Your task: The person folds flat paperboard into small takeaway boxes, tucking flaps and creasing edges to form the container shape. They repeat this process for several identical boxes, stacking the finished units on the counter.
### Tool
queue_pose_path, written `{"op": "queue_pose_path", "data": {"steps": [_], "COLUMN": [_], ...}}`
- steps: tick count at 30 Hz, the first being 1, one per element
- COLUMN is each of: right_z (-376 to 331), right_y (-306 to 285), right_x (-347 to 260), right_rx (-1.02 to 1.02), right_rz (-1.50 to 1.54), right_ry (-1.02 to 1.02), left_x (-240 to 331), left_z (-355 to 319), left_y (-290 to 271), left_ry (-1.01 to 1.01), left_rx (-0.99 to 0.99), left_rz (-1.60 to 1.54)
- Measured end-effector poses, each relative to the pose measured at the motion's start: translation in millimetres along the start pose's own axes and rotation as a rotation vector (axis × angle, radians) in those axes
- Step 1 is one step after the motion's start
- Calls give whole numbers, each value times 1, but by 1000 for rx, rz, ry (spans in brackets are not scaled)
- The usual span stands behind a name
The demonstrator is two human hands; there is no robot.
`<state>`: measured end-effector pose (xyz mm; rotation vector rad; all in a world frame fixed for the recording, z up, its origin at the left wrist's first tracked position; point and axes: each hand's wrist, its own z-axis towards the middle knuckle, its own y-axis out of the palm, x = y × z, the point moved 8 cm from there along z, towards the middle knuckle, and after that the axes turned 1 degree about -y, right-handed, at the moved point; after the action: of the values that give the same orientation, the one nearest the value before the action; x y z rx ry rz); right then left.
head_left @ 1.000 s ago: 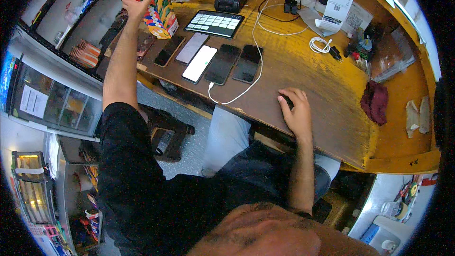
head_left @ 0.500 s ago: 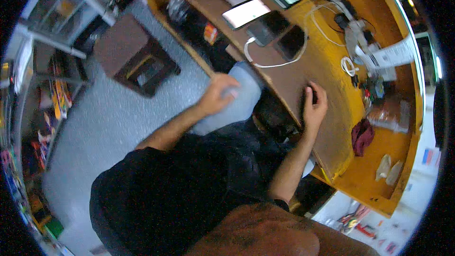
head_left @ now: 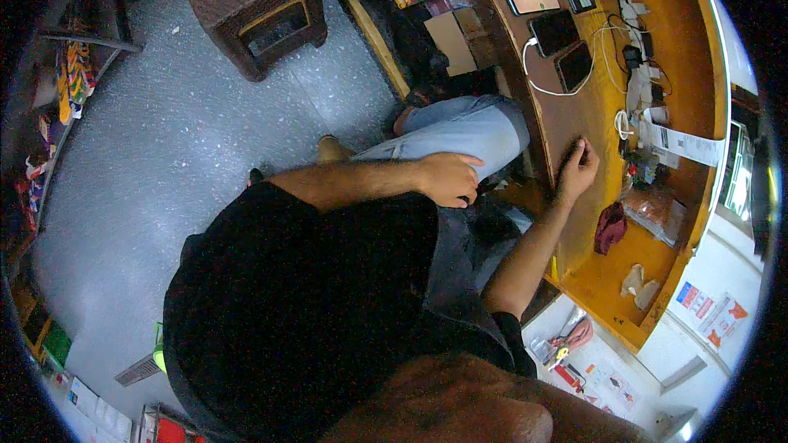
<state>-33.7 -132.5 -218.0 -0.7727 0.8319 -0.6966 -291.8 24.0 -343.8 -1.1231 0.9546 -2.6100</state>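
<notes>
- The left hand (head_left: 447, 179) has come down from the shelf at the top of the view, where it held a bright carton a second ago; it now rests on the person's knee (head_left: 472, 127), clad in pale jeans, near the picture's centre.
- Its fingers are curled together, and something small and dark shows just beneath them at 3 o'clock from the hand; whether the fingers grip it cannot be told.
- The right hand (head_left: 577, 172) stays on the wooden worktop (head_left: 574, 107), at 3 o'clock from the left hand, fingers bent with the tips pressed to the wood; no object shows under them.
- The view has swung round: the worktop now runs along the right edge, and the floor (head_left: 205, 131) fills the left.
- Several phones (head_left: 555, 32) lie in a row at 1 o'clock, well apart from both hands, with a white cable (head_left: 566, 92) looping by them.
- A brown stool (head_left: 254, 0) stands at 11 o'clock on the floor.
- Judging from this, the reach upward is over and the person's attention has turned down toward the lap.
</notes>
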Motion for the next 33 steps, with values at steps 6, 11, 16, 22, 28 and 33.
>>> {"op": "queue_pose_path", "data": {"steps": [6, 11, 16, 22, 28, 33], "right_z": [-2, -6, -3, -5, -5, -3], "right_y": [6, 2, 2, 1, -2, 2], "right_x": [-6, -17, -10, 6, -2, -5], "right_rx": [-20, -3, 27, 35, 54, 33], "right_rz": [-171, -208, -170, -202, -130, -125], "right_ry": [-38, -97, -112, 8, -92, -108], "left_x": [9, 10, 10, 10, 10, 12], "left_z": [4, 4, -3, -20, -31, -28], "left_y": [10, 16, -5, -30, -41, -27], "left_ry": [13, 22, -79, -269, -317, -192], "left_rx": [-85, -35, -36, -113, -91, -49], "left_rz": [-111, -58, 44, 459, 435, 428]}}
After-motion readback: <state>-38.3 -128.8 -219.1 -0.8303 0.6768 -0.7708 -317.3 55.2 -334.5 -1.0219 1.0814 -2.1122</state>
